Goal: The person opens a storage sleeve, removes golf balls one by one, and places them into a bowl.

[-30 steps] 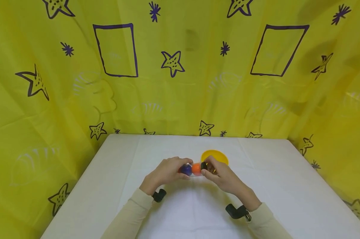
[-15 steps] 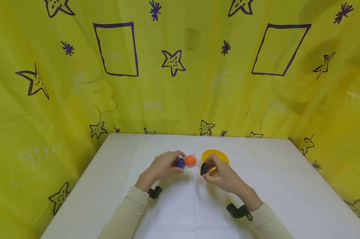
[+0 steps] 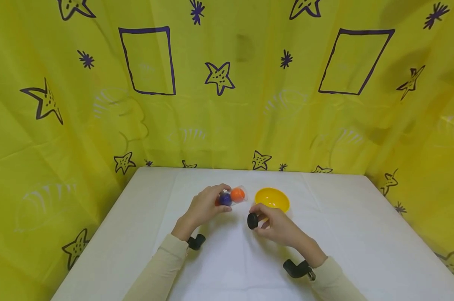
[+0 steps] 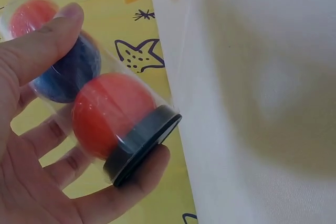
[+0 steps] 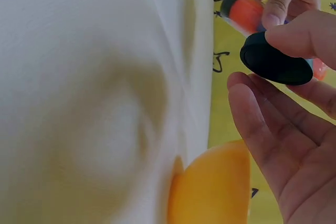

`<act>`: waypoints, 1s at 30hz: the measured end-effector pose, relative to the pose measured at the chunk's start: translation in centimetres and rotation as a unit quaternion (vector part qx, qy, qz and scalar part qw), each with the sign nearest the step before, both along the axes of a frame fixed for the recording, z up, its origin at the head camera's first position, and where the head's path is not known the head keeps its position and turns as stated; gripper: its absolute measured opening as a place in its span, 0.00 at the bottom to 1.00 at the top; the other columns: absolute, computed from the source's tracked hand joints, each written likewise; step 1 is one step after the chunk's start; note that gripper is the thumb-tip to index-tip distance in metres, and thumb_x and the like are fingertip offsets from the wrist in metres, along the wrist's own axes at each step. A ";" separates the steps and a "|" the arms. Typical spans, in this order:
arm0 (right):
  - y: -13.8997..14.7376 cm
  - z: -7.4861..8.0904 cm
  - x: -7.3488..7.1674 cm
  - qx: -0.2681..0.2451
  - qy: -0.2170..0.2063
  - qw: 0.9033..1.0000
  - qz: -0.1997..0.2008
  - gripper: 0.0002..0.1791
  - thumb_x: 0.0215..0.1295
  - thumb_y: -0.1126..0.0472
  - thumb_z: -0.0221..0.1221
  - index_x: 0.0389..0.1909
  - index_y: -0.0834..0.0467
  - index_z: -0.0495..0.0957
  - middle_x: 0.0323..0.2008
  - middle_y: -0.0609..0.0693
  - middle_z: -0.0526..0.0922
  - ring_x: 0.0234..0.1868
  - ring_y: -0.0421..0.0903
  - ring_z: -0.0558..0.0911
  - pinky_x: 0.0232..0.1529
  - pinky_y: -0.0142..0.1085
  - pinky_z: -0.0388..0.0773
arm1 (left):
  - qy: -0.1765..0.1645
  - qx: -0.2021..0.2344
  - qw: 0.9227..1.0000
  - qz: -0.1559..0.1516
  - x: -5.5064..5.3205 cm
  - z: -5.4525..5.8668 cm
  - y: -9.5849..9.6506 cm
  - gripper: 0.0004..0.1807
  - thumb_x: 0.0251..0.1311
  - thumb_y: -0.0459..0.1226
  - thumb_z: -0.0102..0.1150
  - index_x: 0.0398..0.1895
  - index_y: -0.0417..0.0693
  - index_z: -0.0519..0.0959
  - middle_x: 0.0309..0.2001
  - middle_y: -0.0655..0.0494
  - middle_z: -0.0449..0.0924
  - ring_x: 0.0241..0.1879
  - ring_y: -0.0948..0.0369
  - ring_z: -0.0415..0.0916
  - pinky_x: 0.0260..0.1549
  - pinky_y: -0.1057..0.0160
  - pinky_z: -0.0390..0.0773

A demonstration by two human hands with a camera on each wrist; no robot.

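Note:
My left hand (image 3: 202, 209) grips a clear plastic tube (image 4: 113, 65), tilted above the table left of the yellow bowl. Inside it sit an orange ball (image 3: 237, 195) by the uncapped end, a dark blue ball (image 3: 225, 199) in the middle and a red ball (image 4: 113, 114) by the other end. A black cap (image 4: 142, 142) closes that end, with a finger against it in the left wrist view. Nearer the body, my right hand (image 3: 279, 225) pinches a separate round black lid (image 3: 252, 220) between thumb and fingers, apart from the tube.
A yellow bowl (image 3: 272, 199) stands on the white-covered table (image 3: 332, 234), just behind the right hand. Yellow cloth (image 3: 227, 121) with drawn stars hangs behind and at both sides. Black camera mounts (image 3: 296, 268) sit on the wrists.
The black lid came off the tube's end. My left hand moved the tube left and away from the body; my right hand brought the lid slightly nearer.

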State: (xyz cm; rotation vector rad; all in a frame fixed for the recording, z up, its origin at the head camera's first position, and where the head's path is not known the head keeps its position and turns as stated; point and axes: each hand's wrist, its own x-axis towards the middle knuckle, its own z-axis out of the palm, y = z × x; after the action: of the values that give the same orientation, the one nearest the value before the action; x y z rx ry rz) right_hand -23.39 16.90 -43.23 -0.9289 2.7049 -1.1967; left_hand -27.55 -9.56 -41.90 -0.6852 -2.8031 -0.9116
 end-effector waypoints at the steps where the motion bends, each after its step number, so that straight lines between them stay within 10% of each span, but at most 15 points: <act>1: -0.1 -0.1 0.0 0.000 0.002 1.000 0.002 0.22 0.59 0.69 0.69 0.55 0.59 0.77 0.47 0.53 0.86 0.44 0.47 0.85 0.43 0.32 0.85 | -0.002 0.002 1.000 0.006 0.0 0.0 0.0 0.30 0.56 0.46 0.76 0.61 0.58 0.76 0.41 0.56 0.81 0.42 0.58 0.74 0.42 0.55 0.78; 15: -1.0 -1.4 -0.1 0.017 -0.061 0.997 -0.043 0.23 0.57 0.71 0.70 0.54 0.60 0.77 0.42 0.50 0.83 0.42 0.45 0.79 0.43 0.30 0.83 | 0.021 0.035 0.996 0.074 0.0 0.3 -0.3 0.30 0.49 0.45 0.81 0.57 0.62 0.80 0.48 0.56 0.84 0.42 0.58 0.73 0.36 0.59 0.74; 30: -1.2 -2.0 0.1 0.041 -0.073 0.994 -0.073 0.22 0.57 0.67 0.73 0.52 0.57 0.78 0.39 0.49 0.81 0.34 0.44 0.76 0.36 0.29 0.77 | 0.011 0.115 0.993 0.036 -0.4 0.1 -0.1 0.31 0.48 0.39 0.81 0.59 0.55 0.83 0.51 0.51 0.84 0.53 0.50 0.75 0.56 0.47 0.76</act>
State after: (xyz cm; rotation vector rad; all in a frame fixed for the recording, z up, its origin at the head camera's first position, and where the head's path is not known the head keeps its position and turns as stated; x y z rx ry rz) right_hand -23.30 15.72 -45.22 -0.6171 2.7192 -1.1174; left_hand -27.93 -9.62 -41.80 -0.5532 -2.6261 -1.1807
